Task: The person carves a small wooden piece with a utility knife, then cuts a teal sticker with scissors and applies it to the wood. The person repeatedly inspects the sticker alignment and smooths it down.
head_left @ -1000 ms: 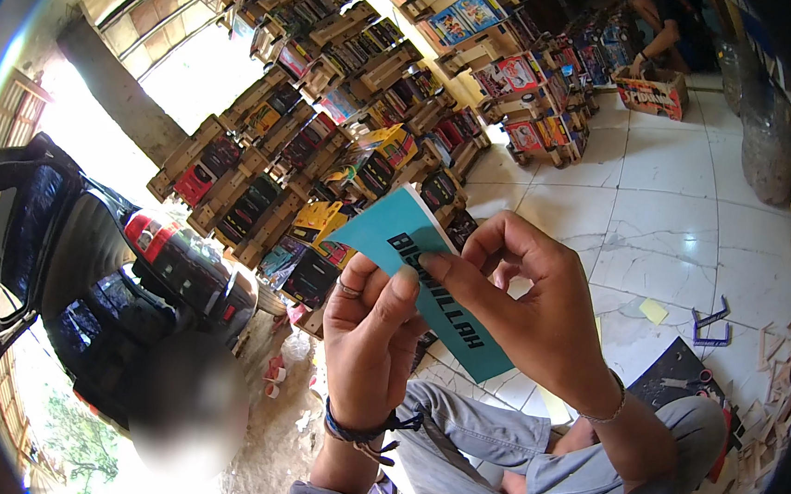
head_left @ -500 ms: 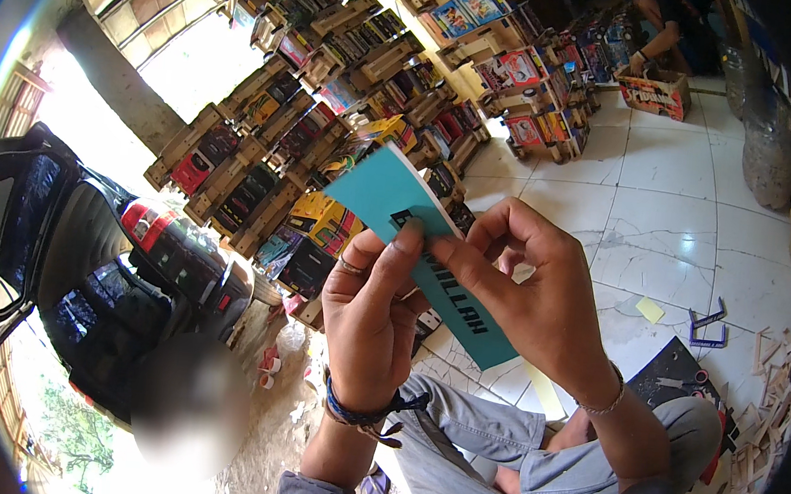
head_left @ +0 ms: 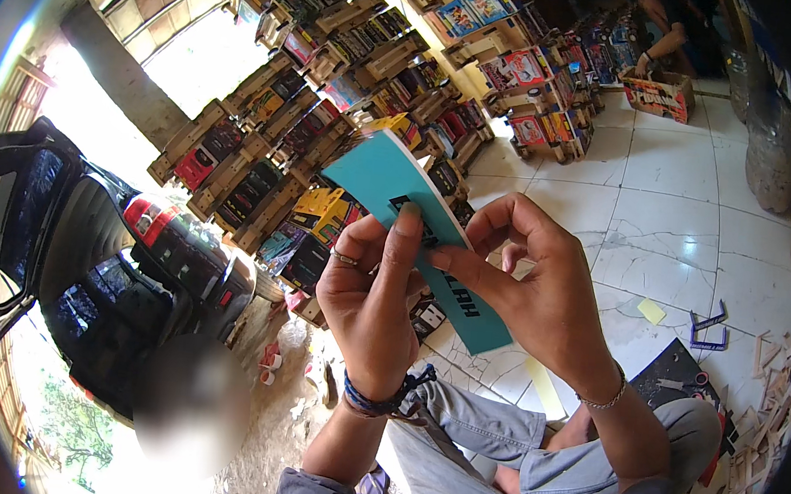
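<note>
A teal card [head_left: 391, 186] with dark lettering is held up at chest height between both hands, above the person's lap. The left hand [head_left: 368, 305], wearing a ring and a braided wristband, is closed on the card's left edge, thumb pressed flat on its face. The right hand [head_left: 541, 291], wearing a thin bracelet, pinches the card's right side between thumb and forefinger. Behind stand wooden racks [head_left: 283, 145] of packaged goods; below lies a white tiled floor [head_left: 668, 213].

Hard daylight from upper left, blown out white. Heavy fisheye bending, dark vignette at the rim. Soft blurred patch lower left; centre sharp.
</note>
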A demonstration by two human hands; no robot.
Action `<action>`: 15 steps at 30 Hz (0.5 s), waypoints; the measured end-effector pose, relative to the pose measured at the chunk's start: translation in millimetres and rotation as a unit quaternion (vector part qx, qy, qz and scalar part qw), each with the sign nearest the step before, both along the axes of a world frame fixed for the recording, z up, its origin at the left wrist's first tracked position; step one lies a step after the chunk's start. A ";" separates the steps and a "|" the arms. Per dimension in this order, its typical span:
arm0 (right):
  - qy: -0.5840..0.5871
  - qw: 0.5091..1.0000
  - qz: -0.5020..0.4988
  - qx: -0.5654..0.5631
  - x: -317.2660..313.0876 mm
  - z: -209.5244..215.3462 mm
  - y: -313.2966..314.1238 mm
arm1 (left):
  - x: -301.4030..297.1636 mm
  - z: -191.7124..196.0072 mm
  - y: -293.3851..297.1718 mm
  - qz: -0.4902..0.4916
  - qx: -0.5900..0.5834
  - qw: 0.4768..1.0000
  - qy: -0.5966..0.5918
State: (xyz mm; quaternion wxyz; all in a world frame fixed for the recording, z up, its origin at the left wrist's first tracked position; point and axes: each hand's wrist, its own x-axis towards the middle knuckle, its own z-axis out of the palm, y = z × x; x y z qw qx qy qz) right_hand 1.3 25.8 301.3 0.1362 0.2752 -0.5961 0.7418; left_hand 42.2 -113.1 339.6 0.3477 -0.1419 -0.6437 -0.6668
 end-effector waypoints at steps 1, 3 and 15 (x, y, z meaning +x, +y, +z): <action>0.004 1.000 -0.003 0.002 0.6 0.2 0.4 | 0.1 0.1 0.3 -0.002 -0.002 1.000 0.006; -0.006 1.000 -0.001 0.000 1.7 1.1 0.8 | -0.9 1.2 0.0 0.014 -0.010 1.000 0.013; 0.040 0.997 0.030 0.063 -8.5 -8.6 0.6 | -13.1 7.5 -5.0 0.096 0.003 0.995 0.016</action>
